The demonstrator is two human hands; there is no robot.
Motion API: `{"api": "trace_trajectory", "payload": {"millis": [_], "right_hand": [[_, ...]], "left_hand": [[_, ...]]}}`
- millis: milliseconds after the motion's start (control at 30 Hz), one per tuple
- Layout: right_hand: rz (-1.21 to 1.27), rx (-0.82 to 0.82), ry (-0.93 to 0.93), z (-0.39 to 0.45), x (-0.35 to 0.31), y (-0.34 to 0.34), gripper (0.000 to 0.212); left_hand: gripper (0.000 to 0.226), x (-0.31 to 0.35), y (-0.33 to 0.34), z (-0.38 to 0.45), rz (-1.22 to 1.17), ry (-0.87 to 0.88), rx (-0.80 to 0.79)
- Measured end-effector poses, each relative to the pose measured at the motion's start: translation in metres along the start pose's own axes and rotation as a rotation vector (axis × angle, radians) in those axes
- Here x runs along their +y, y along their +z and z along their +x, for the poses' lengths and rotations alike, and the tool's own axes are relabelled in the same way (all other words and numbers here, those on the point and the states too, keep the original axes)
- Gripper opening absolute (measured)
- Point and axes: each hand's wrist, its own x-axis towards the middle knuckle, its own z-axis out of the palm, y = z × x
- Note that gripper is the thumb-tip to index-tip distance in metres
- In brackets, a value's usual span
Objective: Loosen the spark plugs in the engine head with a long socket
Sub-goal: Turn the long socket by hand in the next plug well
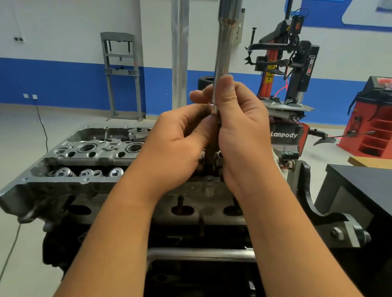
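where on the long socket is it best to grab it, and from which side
Grip the long socket on its plain, narrow lower shaft, from both sides, as the left hand and right hand do. It stands nearly upright, and its wider fluted top is probably more awkward to hold.

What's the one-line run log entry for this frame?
phase: socket raised above engine head | left hand: grips lower shaft | right hand: grips long socket | socket: upright, tilted | plugs: hidden
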Motion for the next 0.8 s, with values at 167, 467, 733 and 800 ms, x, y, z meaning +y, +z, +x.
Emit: {"api": "trace_trajectory", "payload": {"millis": [167,467,733,800], "right_hand": [[0.094,-0.027,0.037,-0.0011,-0.0016,0.0001,0.023],[-0.005,-0.013,0.029,0.0000,-0.0015,0.0000,0.034],[0.030,-0.011,0.002,-0.0012,-0.0012,-0.0016,0.026],[0.020,-0.008,0.012,-0.0005,0.0002,-0.0029,0.034]], "left_hand": [[0.014,-0.0038,0.0021,0.0009,0.074,0.025,0.124],[0.021,-0.0024,-0.0050,-0.0011,0.044,-0.054,0.001],[0.021,-0.0056,-0.0039,-0.0004,0.046,-0.034,0.020],[0.022,-0.0052,-0.0060,-0.0008,0.026,-0.050,-0.043]]}}
